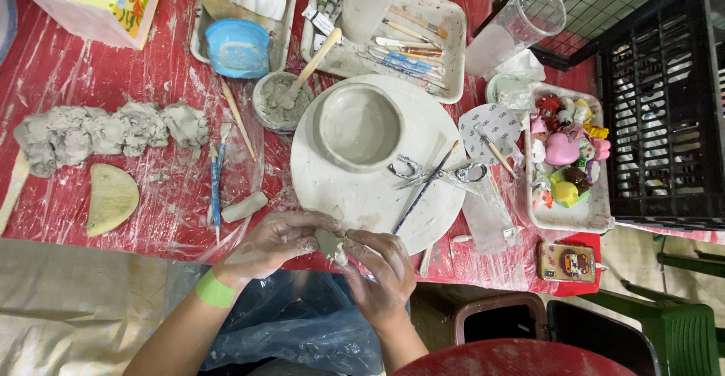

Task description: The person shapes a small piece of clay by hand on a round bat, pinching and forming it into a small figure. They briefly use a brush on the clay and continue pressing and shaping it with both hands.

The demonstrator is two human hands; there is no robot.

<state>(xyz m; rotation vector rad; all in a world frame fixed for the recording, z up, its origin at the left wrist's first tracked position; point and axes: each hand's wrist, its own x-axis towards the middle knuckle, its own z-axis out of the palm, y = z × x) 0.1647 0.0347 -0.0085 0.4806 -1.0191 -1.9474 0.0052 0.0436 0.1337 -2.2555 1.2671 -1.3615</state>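
Left hand (276, 241) and right hand (384, 266) pinch a small clay lump (332, 245) between fingertips, near the clay bowl (359, 127).

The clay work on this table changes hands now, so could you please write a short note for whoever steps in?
Left hand and right hand: both pinch one small clay lump at the table's near edge.
Clay bowl: shaped, on the round white board; scissors and a thin brush lie beside it.
Spare clay: far left.
Done: bowl formed.
Left: the lump is not yet joined to anything.
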